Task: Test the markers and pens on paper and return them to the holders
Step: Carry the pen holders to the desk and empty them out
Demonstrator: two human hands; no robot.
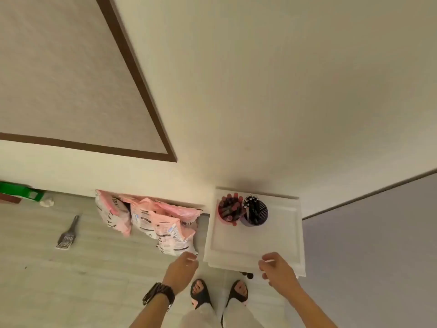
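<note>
A small white table [255,245] stands against the wall. At its far edge sit two holders side by side: a pink holder [228,210] with several red and dark markers, and a dark blue holder [255,214] with several black pens. My left hand [183,272] hovers off the table's near left corner, over the floor, fingers loosely curled, a watch on the wrist. My right hand [277,268] is over the table's near right edge, fingers loosely curled; I see nothing held in either hand. No paper can be made out on the white tabletop.
Several pink printed bags [153,218] lean on the wall left of the table. A brush [67,235] lies on the floor farther left, and a green object [21,190] sits at the far left. My sandalled feet [220,294] stand just before the table.
</note>
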